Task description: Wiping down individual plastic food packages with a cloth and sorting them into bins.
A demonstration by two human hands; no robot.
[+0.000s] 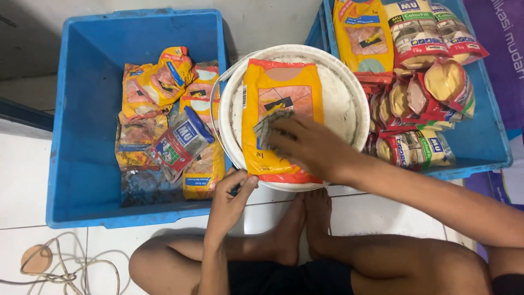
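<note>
Here I see my right hand [305, 145] pressing a grey cloth [270, 127] flat against the orange packet [281, 117], which lies on the upturned white bucket [344, 93]. My left hand [229, 199] pinches the packet's lower left corner. Blue crates [87, 136] of similar packets stand on either side.

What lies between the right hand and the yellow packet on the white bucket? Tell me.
A grey cloth lies under the right hand, pressed on the yellow packet. Nothing else visible intervenes. The left hand touches the packet's lower corner directly, at the white bucket rim.
</note>
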